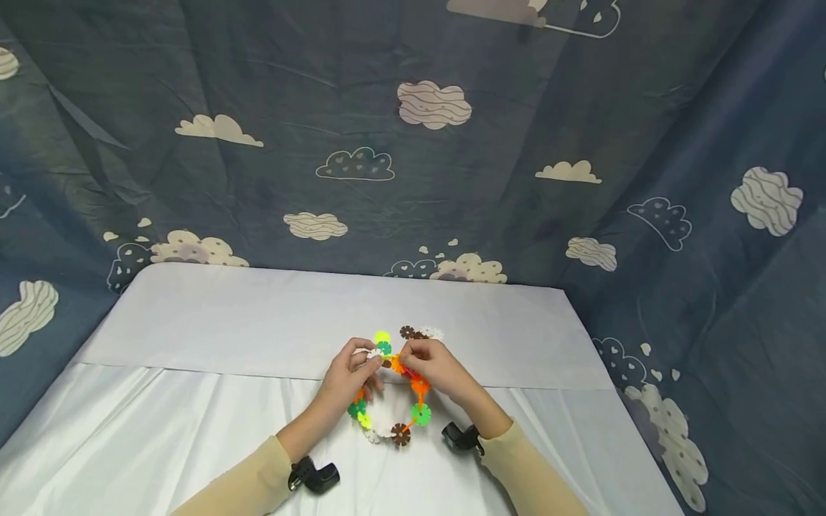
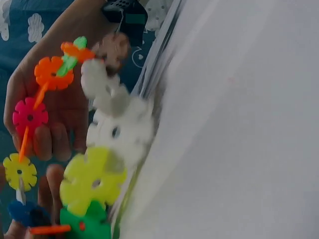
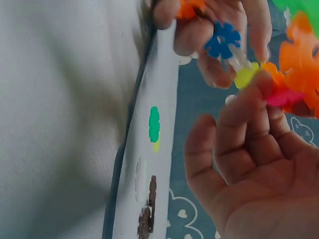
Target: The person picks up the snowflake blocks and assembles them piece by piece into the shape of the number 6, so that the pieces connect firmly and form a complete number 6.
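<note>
A ring-shaped chain of notched plastic snowflake discs (image 1: 421,414) hangs between my two hands, in orange, pink, yellow, blue, green, white and brown. My left hand (image 1: 345,378) grips its upper left part, close to a blue disc (image 3: 223,40) in the right wrist view. My right hand (image 1: 437,367) pinches the upper right part with thumb and forefinger, by a pink disc (image 3: 284,97) and a yellow disc (image 3: 246,75). In the left wrist view, white discs (image 2: 122,132) and a larger-looking yellow disc (image 2: 93,181) of the chain hang nearest the camera.
Loose discs lie on the white-covered table (image 1: 213,423) beyond my hands: a yellow one (image 1: 382,336), a green one (image 1: 383,348), brown ones (image 1: 406,332) and white ones (image 1: 434,333). A dark cloud-patterned cloth (image 1: 361,86) stands behind and at both sides.
</note>
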Available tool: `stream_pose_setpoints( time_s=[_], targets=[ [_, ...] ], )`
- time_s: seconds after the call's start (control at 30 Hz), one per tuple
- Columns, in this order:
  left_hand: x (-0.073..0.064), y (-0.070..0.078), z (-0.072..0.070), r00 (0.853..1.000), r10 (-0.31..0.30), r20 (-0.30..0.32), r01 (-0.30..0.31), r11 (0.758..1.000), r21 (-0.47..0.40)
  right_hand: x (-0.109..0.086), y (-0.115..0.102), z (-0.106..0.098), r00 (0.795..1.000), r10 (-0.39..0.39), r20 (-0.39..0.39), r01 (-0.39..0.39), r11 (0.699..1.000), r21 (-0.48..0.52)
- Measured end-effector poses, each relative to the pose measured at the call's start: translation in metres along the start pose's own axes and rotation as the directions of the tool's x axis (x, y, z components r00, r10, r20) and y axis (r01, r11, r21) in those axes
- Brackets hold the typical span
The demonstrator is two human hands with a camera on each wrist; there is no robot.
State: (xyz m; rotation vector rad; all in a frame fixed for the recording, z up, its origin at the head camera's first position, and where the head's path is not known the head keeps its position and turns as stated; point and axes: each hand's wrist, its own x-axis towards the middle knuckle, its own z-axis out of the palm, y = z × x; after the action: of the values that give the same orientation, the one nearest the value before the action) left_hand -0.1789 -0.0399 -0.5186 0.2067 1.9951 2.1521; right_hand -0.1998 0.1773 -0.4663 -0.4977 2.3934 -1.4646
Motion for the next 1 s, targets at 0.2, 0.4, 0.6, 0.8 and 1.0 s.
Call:
stream_pose_setpoints(
  time_s=[0.2, 0.4, 0.6, 0.8, 1.0],
  targets=[
    [0.0018, 0.0019, -0.0024, 0.992, -0.113, 0.055, 0.117, 0.990, -0.079, 0.0004, -0.0016, -0.0082, 0.993, -0.011, 0.117, 0.012, 1.000, -0.013],
    [0.0022, 0.0025, -0.0041, 0.992, -0.113, 0.058, 0.118, 0.990, -0.083, 0.0002, -0.0049, -0.0103, 0.987, -0.011, 0.162, 0.011, 1.000, 0.004],
    [0.0013, -0.0001, -0.0047, 0.993, -0.108, 0.041, 0.111, 0.991, -0.080, 0.0002, -0.0046, -0.0091, 0.987, 0.004, 0.161, -0.009, 0.999, 0.032],
    [0.0006, -0.0013, -0.0042, 0.992, -0.121, 0.034, 0.124, 0.988, -0.093, 0.0011, 0.0014, -0.0083, 0.984, 0.004, 0.178, -0.022, 0.995, 0.100],
    [0.0006, 0.0018, -0.0047, 0.995, -0.095, 0.041, 0.096, 0.995, -0.039, -0.0005, 0.0016, -0.0101, 0.979, -0.017, 0.203, 0.002, 0.997, 0.075]
  ],
)
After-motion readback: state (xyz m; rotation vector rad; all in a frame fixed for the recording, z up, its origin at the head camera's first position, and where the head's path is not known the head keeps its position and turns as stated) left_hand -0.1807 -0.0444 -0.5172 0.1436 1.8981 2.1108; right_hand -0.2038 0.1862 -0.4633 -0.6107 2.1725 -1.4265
